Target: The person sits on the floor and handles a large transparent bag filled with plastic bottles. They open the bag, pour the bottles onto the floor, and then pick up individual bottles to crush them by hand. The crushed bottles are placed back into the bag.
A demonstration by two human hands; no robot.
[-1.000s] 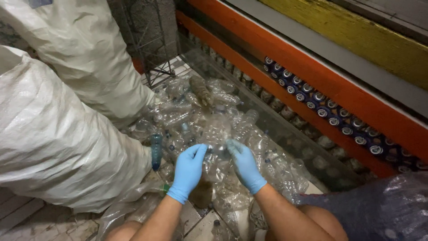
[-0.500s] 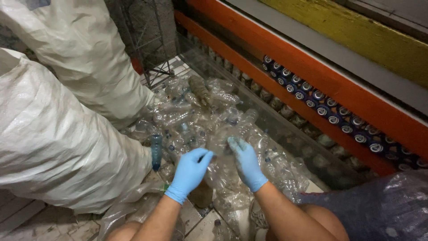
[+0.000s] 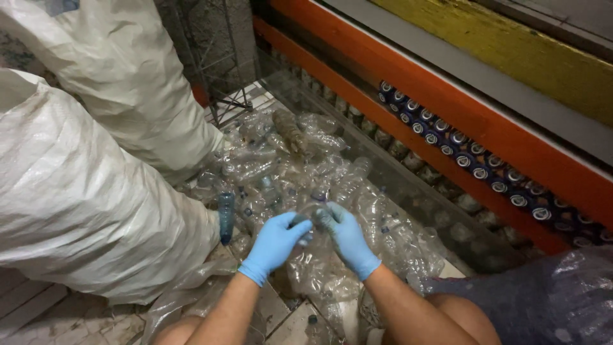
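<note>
At centre of the frame, low: left hand and right hand, both in blue gloves, brought together over one crushed clear plastic bottle; each grip closed on an end of it, the right at what looks like the neck, though the exact hold is partly hidden by the fingers; bottle held just above the heap. Heap of clear bottles: large, loose, spreading from centre toward upper middle of the frame, lying on the tiled floor; most of it appears unhandled, so by judgement the work is at an early or middle stage, one bottle in hand and many left. Blue-tinted bottle: upright at the heap's left edge, touching the near sack. White woven sacks: two, bulging, at left and upper left. Orange and yellow rack: upper right, with a row of blue-topped cans beneath. Dark plastic bag: lower right.
</note>
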